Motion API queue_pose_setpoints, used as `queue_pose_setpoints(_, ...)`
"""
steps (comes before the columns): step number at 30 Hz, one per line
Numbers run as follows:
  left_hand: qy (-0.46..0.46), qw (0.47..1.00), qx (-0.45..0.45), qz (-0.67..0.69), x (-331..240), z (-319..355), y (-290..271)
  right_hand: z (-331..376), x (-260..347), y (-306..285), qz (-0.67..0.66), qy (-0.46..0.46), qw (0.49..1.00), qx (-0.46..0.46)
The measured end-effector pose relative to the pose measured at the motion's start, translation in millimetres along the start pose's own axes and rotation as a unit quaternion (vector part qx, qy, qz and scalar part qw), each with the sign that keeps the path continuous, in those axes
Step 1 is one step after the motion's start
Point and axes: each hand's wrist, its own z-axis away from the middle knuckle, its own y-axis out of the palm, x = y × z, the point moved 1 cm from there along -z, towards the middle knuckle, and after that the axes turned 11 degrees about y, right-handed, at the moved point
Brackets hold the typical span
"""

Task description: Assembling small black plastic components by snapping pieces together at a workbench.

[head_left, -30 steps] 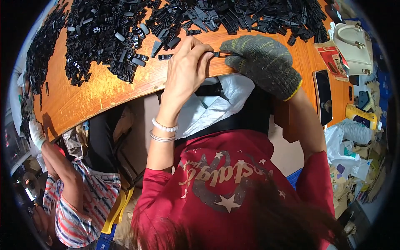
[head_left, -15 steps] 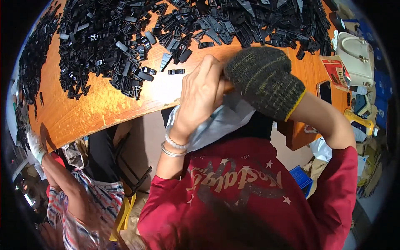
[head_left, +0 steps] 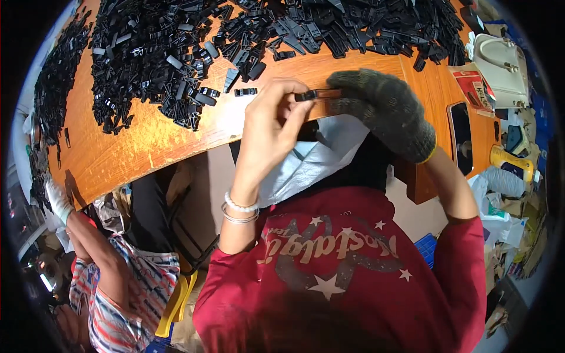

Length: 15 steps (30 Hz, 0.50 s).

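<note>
My bare left hand [head_left: 266, 120], with a beaded bracelet and bangles at the wrist, pinches a small black plastic part [head_left: 304, 96] between thumb and fingers, just above the table's near edge. My right hand [head_left: 388, 109] wears a dark knitted glove with a yellow cuff. Its fingers close round the far end of a brownish, shiny strip [head_left: 328, 93] that meets the black part. Whether strip and part are one piece I cannot tell. On the table close by lie a small black clip [head_left: 245, 92] and a grey wedge-shaped piece [head_left: 231, 80].
Large heaps of black plastic parts [head_left: 153, 65] cover the far side of the wooden table [head_left: 147, 147]. At the right are a phone [head_left: 461, 138], a red packet [head_left: 472, 91] and a white handbag [head_left: 500, 70]. A co-worker's gloved hand [head_left: 57, 203] rests at the left table edge.
My hands have drawn apart, with the gloved right hand moving right and down. The black part and brownish strip now show between them. The view has shifted slightly.
</note>
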Motion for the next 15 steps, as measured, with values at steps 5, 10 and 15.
queue_pose_setpoints(5,-0.105,0.911,-0.024,0.399,-4,5,2,16,3,8,-0.220,0.095,0.969,0.060)
queue_pose_setpoints(10,-0.173,0.901,-0.001,0.399,-10,7,10,26,2,20,-0.229,-0.029,0.972,0.051)
queue_pose_setpoints(15,-0.191,0.977,0.024,0.093,-26,5,10,23,16,4,-0.195,0.095,0.965,0.145)
